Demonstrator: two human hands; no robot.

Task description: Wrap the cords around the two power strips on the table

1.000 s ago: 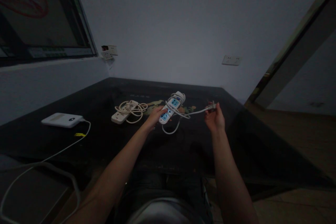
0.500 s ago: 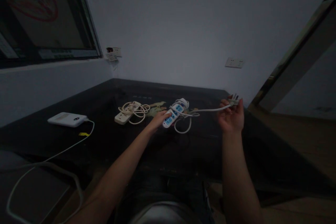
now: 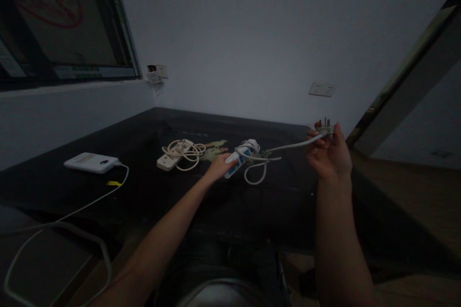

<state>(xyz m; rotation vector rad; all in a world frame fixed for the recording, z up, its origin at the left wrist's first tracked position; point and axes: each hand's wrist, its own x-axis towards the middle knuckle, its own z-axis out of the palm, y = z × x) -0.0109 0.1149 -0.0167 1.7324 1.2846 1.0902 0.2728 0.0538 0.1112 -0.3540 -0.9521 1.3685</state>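
Observation:
In the head view, my left hand [image 3: 217,168] grips the near end of a white power strip [image 3: 236,165] with blue sockets, tilted on its side above the dark table. Its white cord [image 3: 256,183] is looped around the strip's far end and hangs in a coil beside it. From there the cord stretches right to a plug [image 3: 325,130] with its prongs pointing up. My right hand [image 3: 330,153] pinches that plug between thumb and fingers. A second, cream power strip [image 3: 166,161] with its cord bundled on top lies left of my left hand.
A white power bank [image 3: 91,162] with a cable [image 3: 90,207] sits on the left of the dark table [image 3: 144,129]. A wall socket [image 3: 322,89] is behind my right hand; more sockets [image 3: 157,73] hang by the window corner.
My right hand has moved right and slightly up with the plug, drawing the cord along. My left hand has rolled the power strip, turning its blue sockets partly away.

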